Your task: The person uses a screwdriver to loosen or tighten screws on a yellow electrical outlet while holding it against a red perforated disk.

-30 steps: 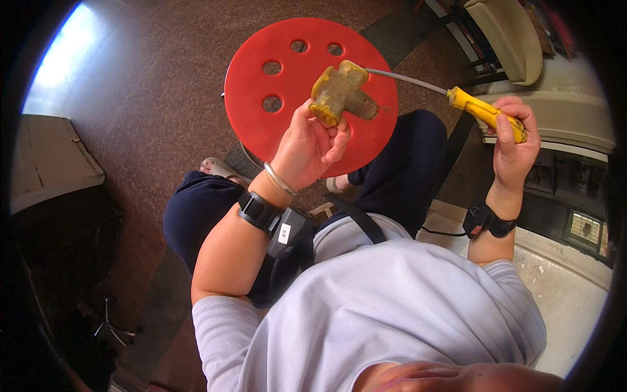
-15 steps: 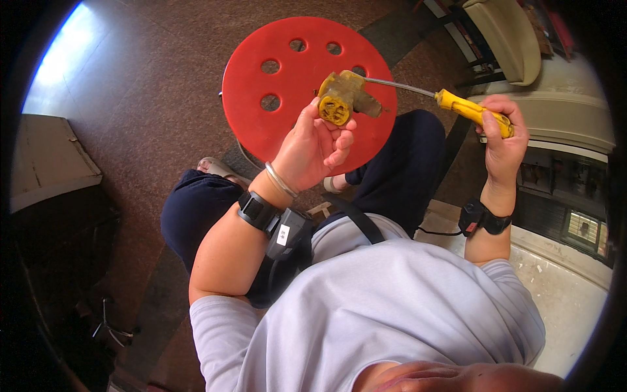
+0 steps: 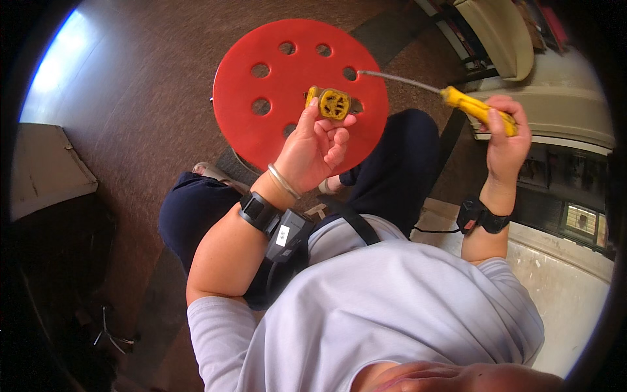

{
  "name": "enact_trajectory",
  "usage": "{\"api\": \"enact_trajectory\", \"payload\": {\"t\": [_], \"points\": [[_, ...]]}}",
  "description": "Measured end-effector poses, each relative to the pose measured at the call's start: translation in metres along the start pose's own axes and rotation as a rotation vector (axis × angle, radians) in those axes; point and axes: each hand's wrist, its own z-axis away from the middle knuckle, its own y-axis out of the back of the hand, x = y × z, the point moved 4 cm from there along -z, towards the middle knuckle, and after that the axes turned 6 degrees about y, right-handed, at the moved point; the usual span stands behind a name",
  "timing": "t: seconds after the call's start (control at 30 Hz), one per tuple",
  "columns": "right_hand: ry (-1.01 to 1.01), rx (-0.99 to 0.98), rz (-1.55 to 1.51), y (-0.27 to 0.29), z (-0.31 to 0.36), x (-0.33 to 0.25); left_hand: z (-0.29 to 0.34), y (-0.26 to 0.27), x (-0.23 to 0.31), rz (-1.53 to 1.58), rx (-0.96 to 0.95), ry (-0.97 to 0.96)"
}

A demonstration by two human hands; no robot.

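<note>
My left hand (image 3: 312,145) pinches a worn, dirty yellow socket adapter (image 3: 334,104) between thumb and fingers. Its slotted face is turned up, and the other fingers curl loosely beneath. To the right, my right hand (image 3: 506,134) is wrapped round the yellow handle of a screwdriver (image 3: 462,101). The metal shaft points left, and its tip is in the air over the stool, apart from the adapter. Under both lies the red round seat of a stool (image 3: 245,81), with several holes through it.
My knees (image 3: 408,157) flank the stool. On the left stands a pale-topped cabinet (image 3: 49,163), with a dark area below it. At the right are a cream chair back (image 3: 499,36) and a pale ledge (image 3: 555,117). Dark brown floor (image 3: 150,78) surrounds the stool.
The screwdriver's tip has come away from the adapter. My left hand has turned the adapter, so its slotted face shows more fully and its side arm no longer does.
</note>
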Motion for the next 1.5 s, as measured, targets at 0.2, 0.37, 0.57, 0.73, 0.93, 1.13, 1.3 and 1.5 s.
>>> {"api": "enact_trajectory", "payload": {"t": [0.2, 0.37, 0.57, 0.73, 0.93, 1.13, 1.3, 1.5], "points": [[-0.032, -0.063, -0.167, 0.011, -0.001, -0.018, -0.01, 0.004, -0.002, 0.005, -0.042, -0.015], [-0.023, -0.105, -0.059, 0.004, 0.002, -0.019, -0.014, 0.002, -0.003, 0.003, -0.026, -0.025], [0.122, -0.166, 0.062, 0.001, 0.0, -0.034, -0.012, -0.001, 0.001, -0.293, 0.131, -0.033], [0.087, -0.183, 0.067, -0.007, -0.009, -0.037, 0.013, -0.016, 0.029, -1.639, 0.754, -0.825], [0.2, -0.258, 0.109, -0.007, -0.023, -0.035, 0.013, -0.026, 0.032, -1.825, 0.868, -1.194], [0.018, -0.359, 0.242, -0.016, -0.043, -0.049, -0.009, -0.022, 0.046, -1.876, 0.733, -0.996], [0.206, -0.51, 0.437, -0.023, -0.069, -0.065, -0.019, -0.018, 0.046, -1.776, 0.6, -1.011], [0.448, -0.847, 0.771, -0.04, -0.073, -0.105, -0.025, -0.012, 0.045, -1.759, 0.642, -1.016]]}}
